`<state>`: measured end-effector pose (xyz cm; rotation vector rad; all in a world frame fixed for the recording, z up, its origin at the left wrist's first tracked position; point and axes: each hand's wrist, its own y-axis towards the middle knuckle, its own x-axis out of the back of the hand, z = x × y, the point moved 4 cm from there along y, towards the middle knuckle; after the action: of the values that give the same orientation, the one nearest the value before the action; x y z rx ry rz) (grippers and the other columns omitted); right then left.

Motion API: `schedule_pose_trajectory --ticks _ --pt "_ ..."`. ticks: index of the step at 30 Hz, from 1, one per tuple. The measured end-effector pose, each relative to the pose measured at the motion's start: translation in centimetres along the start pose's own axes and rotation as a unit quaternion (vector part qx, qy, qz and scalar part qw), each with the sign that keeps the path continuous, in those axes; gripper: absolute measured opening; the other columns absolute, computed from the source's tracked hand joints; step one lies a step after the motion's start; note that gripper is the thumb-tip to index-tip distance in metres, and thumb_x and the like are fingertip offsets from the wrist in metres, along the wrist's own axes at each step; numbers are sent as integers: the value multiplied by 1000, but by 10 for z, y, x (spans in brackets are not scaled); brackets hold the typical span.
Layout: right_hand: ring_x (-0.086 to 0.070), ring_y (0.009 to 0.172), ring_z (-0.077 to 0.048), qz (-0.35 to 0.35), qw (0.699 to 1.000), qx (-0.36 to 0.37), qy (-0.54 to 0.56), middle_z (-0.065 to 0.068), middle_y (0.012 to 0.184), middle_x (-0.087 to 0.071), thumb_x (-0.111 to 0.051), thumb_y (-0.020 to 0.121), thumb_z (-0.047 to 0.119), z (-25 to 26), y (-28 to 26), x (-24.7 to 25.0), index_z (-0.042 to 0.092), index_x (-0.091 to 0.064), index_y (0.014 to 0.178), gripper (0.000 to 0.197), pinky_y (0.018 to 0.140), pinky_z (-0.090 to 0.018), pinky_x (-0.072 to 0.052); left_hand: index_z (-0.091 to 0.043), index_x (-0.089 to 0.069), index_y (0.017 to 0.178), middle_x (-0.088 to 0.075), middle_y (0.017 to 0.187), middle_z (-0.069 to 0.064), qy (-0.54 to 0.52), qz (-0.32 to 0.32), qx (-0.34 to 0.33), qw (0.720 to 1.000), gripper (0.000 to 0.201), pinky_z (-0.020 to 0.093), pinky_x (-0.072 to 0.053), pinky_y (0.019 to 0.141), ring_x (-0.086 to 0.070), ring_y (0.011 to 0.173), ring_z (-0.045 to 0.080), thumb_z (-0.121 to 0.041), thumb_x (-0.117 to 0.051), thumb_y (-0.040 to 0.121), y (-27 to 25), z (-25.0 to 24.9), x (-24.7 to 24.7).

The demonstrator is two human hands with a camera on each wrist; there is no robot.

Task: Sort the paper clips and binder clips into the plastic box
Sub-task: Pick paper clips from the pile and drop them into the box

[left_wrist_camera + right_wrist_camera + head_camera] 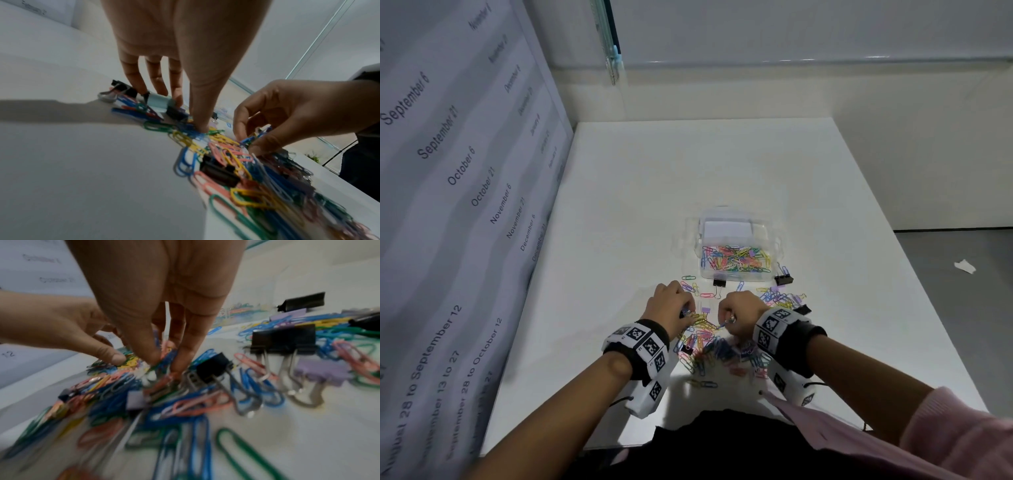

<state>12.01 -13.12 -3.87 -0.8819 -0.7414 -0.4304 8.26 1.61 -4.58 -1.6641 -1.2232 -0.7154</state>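
A loose pile of coloured paper clips with a few binder clips lies on the white table in front of me. Both hands reach down into it. My left hand has thumb and fingers curled into blue and yellow paper clips, its fingertips beside a pale blue binder clip. My right hand pinches a blue paper clip between thumb and forefinger. The clear plastic box stands just beyond, its near compartment holding several coloured paper clips.
Black binder clips lie by the box front, at its right corner and near my right wrist. More black and lilac binder clips sit in the pile. A calendar wall stands on the left.
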Motion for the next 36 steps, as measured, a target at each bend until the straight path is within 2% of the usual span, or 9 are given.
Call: schedule_pose_trajectory --ticks 6,10,14,17,21,24,27,31,36 --pt "-57 67 -5 -108 991 -27 81 -5 92 -72 -60 78 0 -18 0 45 9 -72 83 16 59 -8 -41 -12 -63 94 -58 105 6 -14 -8 -24 1000 13 31 -44 86 -53 100 23 -19 -53 91 1 8 9" --pt "-58 67 -10 -215 965 -68 134 -6 91 -70 -65 79 5 -33 -3 88 10 -72 86 11 57 -12 -43 -11 -66 90 -62 101 6 -13 -6 -7 1000 13 35 -50 84 -60 96 24 -18 -55 90 0 15 13" --pt "-58 79 -16 -289 938 -99 163 -5 103 -67 -62 79 9 -45 -4 107 14 -66 100 21 77 -27 -50 -18 -60 108 -56 109 3 21 17 -2 1000 37 33 -46 89 -52 104 21 -42 -66 80 -1 13 12" --pt "-57 76 -17 -259 951 -87 141 -5 101 -66 -57 81 8 -40 -4 93 13 -66 99 20 72 -27 -49 -21 -54 119 -48 120 2 93 40 -26 995 59 34 -39 95 -43 114 21 -53 -68 72 -3 3 6" --pt "-50 65 -9 -198 976 -22 90 -1 84 -65 -47 83 3 -20 -9 57 10 -68 89 23 64 -21 -43 -21 -51 121 -47 126 1 151 47 -60 986 62 37 -34 100 -39 120 22 -53 -68 71 -3 -7 1" --pt "-51 84 -15 -91 995 -11 31 -3 99 -59 -57 80 11 -13 -7 27 13 -63 101 22 77 -25 -42 -20 -53 116 -52 122 1 150 49 -56 986 49 37 -34 98 -42 117 23 -50 -64 78 -2 -8 0" --pt "-49 106 -26 -15 1000 -13 -7 -10 119 -45 -70 74 29 -11 0 4 14 -49 121 54 87 -31 -40 -20 -52 115 -55 120 2 144 47 -50 987 40 36 -33 97 -46 114 23 -47 -57 85 -2 -9 0" --pt "-47 108 -26 -9 1000 -9 -2 -10 119 -43 -74 70 37 -4 2 -10 16 -47 121 61 88 -32 -39 -21 -50 118 -55 114 1 127 79 -54 987 58 37 -32 98 -49 109 21 -56 -64 74 -6 -8 0" --pt "-47 108 -25 -14 1000 12 22 -11 116 -45 -71 74 26 11 4 -18 14 -52 116 48 87 -31 -38 -19 -48 118 -56 113 1 143 94 -58 984 60 37 -30 99 -51 108 22 -50 -69 72 -9 -9 -3"
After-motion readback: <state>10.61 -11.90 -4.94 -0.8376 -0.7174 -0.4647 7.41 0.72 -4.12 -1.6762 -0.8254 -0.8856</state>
